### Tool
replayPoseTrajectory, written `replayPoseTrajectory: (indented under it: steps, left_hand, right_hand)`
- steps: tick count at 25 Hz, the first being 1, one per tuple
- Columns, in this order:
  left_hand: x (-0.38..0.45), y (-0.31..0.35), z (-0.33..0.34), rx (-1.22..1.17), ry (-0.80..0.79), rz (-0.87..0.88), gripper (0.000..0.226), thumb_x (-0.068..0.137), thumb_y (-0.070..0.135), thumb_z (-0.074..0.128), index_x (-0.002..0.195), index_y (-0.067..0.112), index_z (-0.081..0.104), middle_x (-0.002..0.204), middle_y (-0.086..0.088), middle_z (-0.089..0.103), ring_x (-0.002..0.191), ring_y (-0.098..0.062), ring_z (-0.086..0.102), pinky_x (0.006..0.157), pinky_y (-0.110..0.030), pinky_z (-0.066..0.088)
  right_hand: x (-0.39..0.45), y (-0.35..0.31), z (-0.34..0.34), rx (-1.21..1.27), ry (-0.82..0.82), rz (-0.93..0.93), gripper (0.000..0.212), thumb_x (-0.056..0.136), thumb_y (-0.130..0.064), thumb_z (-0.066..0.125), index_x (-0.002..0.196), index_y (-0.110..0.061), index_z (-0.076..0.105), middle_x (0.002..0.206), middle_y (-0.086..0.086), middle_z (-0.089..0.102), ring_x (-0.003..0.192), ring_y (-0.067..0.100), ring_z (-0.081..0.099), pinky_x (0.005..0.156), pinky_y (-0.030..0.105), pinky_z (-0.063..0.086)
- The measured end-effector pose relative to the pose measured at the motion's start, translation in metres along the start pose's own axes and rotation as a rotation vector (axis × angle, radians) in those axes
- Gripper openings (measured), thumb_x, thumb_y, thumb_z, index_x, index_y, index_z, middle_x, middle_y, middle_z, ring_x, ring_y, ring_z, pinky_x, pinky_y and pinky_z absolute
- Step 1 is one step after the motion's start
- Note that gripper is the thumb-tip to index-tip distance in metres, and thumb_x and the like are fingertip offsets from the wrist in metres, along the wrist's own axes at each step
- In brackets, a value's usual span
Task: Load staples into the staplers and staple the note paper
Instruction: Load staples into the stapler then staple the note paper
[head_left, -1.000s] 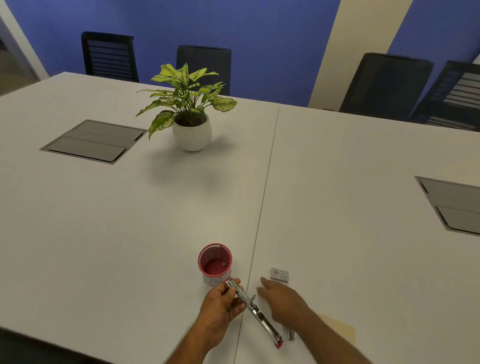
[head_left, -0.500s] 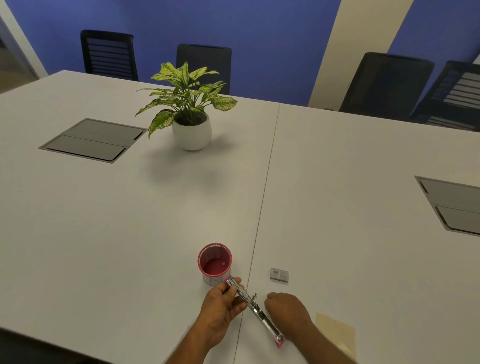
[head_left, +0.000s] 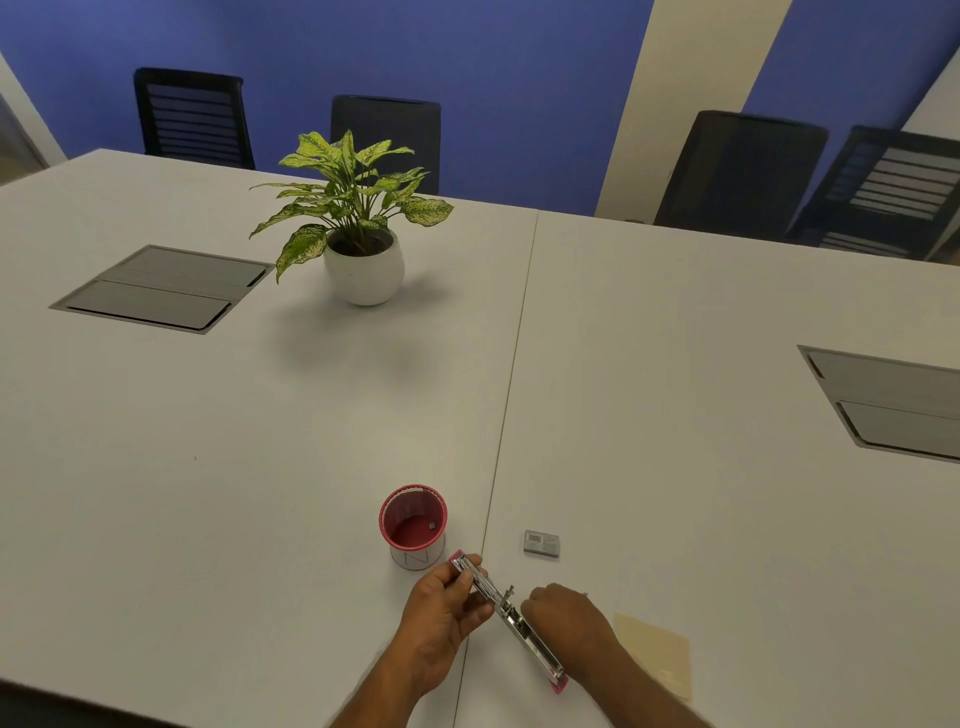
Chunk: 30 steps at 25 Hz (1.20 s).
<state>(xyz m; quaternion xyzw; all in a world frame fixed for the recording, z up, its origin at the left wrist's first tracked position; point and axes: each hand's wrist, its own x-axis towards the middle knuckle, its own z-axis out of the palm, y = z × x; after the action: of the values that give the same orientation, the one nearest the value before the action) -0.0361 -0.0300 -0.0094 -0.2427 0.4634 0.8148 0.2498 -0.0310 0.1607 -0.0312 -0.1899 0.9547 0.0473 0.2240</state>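
Note:
My left hand (head_left: 441, 618) grips the far end of an opened pink stapler (head_left: 511, 621). Its metal rail runs diagonally toward me, and its pink near tip rests on the table. My right hand (head_left: 569, 626) sits against the rail's right side with fingers curled. A thin grey tip of a staple strip (head_left: 585, 594) pokes out past its knuckles. A small grey staple box (head_left: 542, 543) lies just beyond my right hand. The pale yellow note paper (head_left: 657, 649) lies flat to the right of my right forearm.
A pink mesh cup (head_left: 413, 525) stands just beyond my left hand. A potted plant (head_left: 363, 260) sits mid-table. Grey cable hatches are set into the white table at the left (head_left: 156, 288) and right (head_left: 893, 405). Black chairs line the far edge.
My right hand drew back from the staple box and came in against the stapler's rail. The metal strip that lay under my right wrist is gone from the table. My left hand held still.

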Motion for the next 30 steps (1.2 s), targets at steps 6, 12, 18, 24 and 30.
replayPoseTrajectory:
  steps: [6, 12, 18, 24, 30]
  left_hand:
    - [-0.004, 0.001, -0.001, 0.006, 0.003, 0.005, 0.023, 0.101, 0.003, 0.048, 0.115, 0.003, 0.067, 0.088, -0.009, 0.073, 0.085, -0.027, 0.072, 0.069, -0.036, 0.062]
    - [-0.005, 0.001, 0.001, 0.014, 0.004, 0.001, 0.023, 0.101, 0.004, 0.049, 0.115, 0.005, 0.067, 0.091, -0.010, 0.072, 0.082, -0.025, 0.073, 0.068, -0.034, 0.061]
    - [-0.005, -0.006, 0.014, 0.019, -0.042, -0.009, 0.023, 0.101, 0.004, 0.049, 0.116, 0.003, 0.067, 0.088, -0.009, 0.073, 0.078, -0.023, 0.072, 0.067, -0.033, 0.060]
    - [-0.008, -0.006, 0.033, 0.013, -0.096, -0.011, 0.023, 0.101, 0.006, 0.049, 0.116, 0.005, 0.067, 0.089, -0.010, 0.073, 0.079, -0.024, 0.072, 0.068, -0.032, 0.060]
    - [-0.012, -0.006, 0.040, 0.002, -0.118, -0.001, 0.023, 0.102, 0.005, 0.048, 0.116, 0.004, 0.066, 0.089, -0.010, 0.073, 0.083, -0.026, 0.070, 0.068, -0.032, 0.060]
  right_hand:
    - [-0.003, -0.002, -0.002, 0.109, 0.053, 0.057, 0.028, 0.090, 0.000, 0.048, 0.112, -0.007, 0.063, 0.113, 0.014, 0.065, 0.109, 0.032, 0.061, 0.087, 0.041, 0.049]
    - [-0.017, 0.007, -0.032, 0.874, 0.440, 0.479, 0.018, 0.072, -0.013, 0.069, 0.083, -0.021, 0.080, 0.091, -0.004, 0.077, 0.080, 0.008, 0.069, 0.084, 0.025, 0.054]
    - [-0.041, 0.013, -0.065, 1.497, 0.523, 0.566, 0.018, 0.060, 0.000, 0.079, 0.067, -0.017, 0.079, 0.072, 0.006, 0.077, 0.072, 0.028, 0.075, 0.076, 0.046, 0.063]
    - [-0.050, 0.007, -0.083, 1.600, 0.565, 0.495, 0.013, 0.062, 0.003, 0.083, 0.066, -0.008, 0.075, 0.075, 0.012, 0.076, 0.076, 0.031, 0.075, 0.074, 0.045, 0.064]
    - [-0.056, 0.002, -0.083, 1.724, 0.585, 0.485, 0.012, 0.071, 0.005, 0.081, 0.075, -0.006, 0.078, 0.080, 0.015, 0.077, 0.077, 0.034, 0.075, 0.074, 0.041, 0.064]
